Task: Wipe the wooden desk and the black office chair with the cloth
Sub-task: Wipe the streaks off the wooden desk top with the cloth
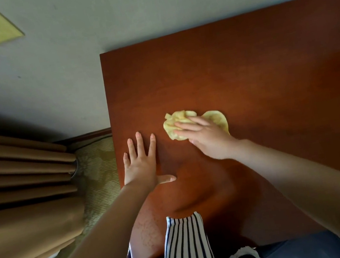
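The yellow cloth point(195, 123) lies crumpled on the wooden desk point(255, 63), a little in from the desk's left edge, and my right hand point(205, 136) presses down on it with the fingers laid flat and spread over the top, not clenched around it. Part of the cloth is hidden under my palm, so I cannot make out its full shape; a lobe of it shows past my hand on the far right side. My left hand point(142, 163) rests open on the bare desk just left of the cloth, palm down, fingers splayed, holding nothing, close to the desk's left edge. The desk's right side runs out of view. A striped strip of fabric point(187, 251) hangs over the desk's near edge. Left of the desk, brown curtains point(18, 178) hang over a patterned floor point(96, 164).
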